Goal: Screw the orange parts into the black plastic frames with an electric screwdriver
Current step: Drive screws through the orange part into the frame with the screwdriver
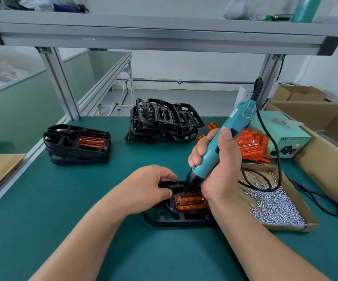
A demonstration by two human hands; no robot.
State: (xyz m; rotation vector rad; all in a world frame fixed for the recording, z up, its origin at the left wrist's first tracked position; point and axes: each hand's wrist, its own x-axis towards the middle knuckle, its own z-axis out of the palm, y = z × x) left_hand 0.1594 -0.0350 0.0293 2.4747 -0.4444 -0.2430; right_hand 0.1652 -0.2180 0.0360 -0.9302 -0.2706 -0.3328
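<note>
Hands are working low at the front of the green bench [66,199], where a black plastic frame [176,219] is lying flat with an orange part [190,202] seated in its recess. The right hand [216,159] is wrapping its grip tightly around a teal electric screwdriver [220,142], holding it tilted with the top leaning away to the right, and the bit is touching a screw at the orange part's far left corner. The left hand [143,187] is resting on the frame's left side, fingers curled down and pressing on the black plastic just beside the orange part; its grip is enclosing nothing. A shallow cardboard tray [298,199] of small silver screws [275,205] is sitting just right of the frame, with the screwdriver's black cable [273,142] looping over it. Behind the tray, loose orange parts [253,145] are piling up beside a pale green power box [279,130]. Farther back, a heap of empty black frames [164,122] is standing mid-bench, and at the left a neat stack of finished frames [76,147] is showing an orange insert on top.
</note>
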